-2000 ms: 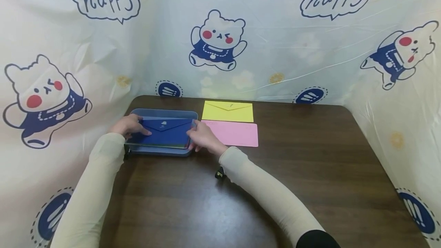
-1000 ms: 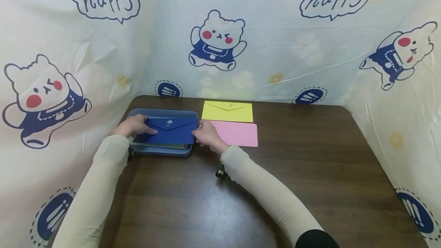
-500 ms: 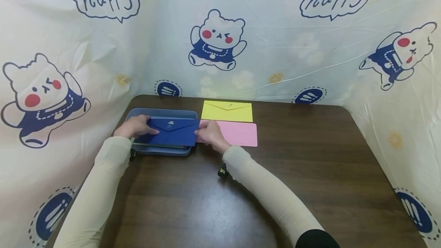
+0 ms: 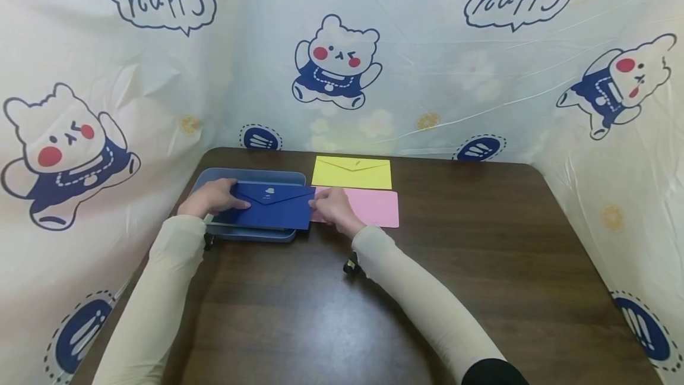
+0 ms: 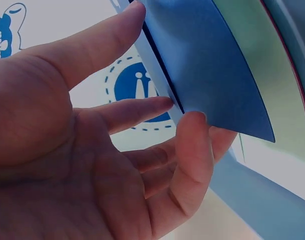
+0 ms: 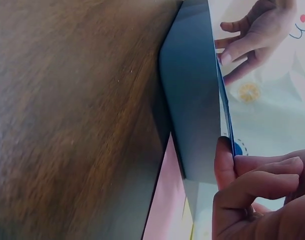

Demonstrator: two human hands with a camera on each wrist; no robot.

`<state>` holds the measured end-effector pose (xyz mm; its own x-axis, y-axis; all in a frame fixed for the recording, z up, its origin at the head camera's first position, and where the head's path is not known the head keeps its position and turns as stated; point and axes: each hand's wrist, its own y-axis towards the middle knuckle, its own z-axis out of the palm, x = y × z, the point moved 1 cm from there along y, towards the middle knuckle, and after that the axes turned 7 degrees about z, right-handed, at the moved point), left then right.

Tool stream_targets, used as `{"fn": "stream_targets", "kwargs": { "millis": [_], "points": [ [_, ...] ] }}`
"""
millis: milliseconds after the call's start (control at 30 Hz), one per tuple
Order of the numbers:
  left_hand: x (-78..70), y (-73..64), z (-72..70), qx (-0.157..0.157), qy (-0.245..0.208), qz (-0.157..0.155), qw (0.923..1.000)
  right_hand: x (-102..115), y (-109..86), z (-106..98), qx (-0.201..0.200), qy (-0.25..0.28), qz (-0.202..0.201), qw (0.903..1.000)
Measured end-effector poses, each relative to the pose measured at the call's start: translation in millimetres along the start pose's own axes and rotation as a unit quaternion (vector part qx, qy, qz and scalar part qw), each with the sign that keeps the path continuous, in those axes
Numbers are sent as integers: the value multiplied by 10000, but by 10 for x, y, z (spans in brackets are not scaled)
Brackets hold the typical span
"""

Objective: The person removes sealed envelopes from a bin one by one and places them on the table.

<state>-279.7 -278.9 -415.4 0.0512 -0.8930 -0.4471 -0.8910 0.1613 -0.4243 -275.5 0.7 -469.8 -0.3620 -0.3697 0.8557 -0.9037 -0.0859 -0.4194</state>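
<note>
A dark blue envelope [image 4: 269, 210] with a pointed flap lies over the shallow blue tray [image 4: 256, 176], its right end reaching past the tray's rim. At its left end my left hand [image 4: 209, 198] holds it, thumb on top and fingers beneath. My right hand [image 4: 336, 208] pinches the right edge between thumb and fingers, just over the pink envelope [image 4: 376, 208]. The right wrist view shows the blue envelope edge-on above the tray wall [image 6: 190, 95]. Under the blue envelope, the left wrist view shows a pale green envelope [image 5: 260, 65] and a thin red edge in the tray.
A yellow envelope [image 4: 352, 173] lies flat behind the pink one at the table's back edge. The brown wooden table [image 4: 427, 278] extends to the front and right. Printed cloth [image 4: 427, 64] hangs around the back and sides.
Both hands have shifted right with the blue envelope. Its right end has moved from inside the tray to beyond the right rim, beside the pink envelope. The tray has barely moved.
</note>
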Motion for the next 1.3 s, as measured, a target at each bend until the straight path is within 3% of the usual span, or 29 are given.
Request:
{"fn": "stream_targets", "kwargs": {
  "millis": [300, 633, 833, 1300],
  "points": [
    [-137, -82, 59, 53, -13, 138, 9999, -74, 23, -120, -47, 240, 91, 9997],
    [-232, -82, 162, 78, 49, 306, 9995, -190, 42, -272, -60, 439, 89, 9990],
    [-303, -73, 196, -47, 256, 461, 9986, -221, 39, -373, -44, 577, 115, 9983],
    [-444, -53, 342, -356, 480, 684, 9959, -308, 18, -553, -306, 290, 57, 9991]
  ]
}}
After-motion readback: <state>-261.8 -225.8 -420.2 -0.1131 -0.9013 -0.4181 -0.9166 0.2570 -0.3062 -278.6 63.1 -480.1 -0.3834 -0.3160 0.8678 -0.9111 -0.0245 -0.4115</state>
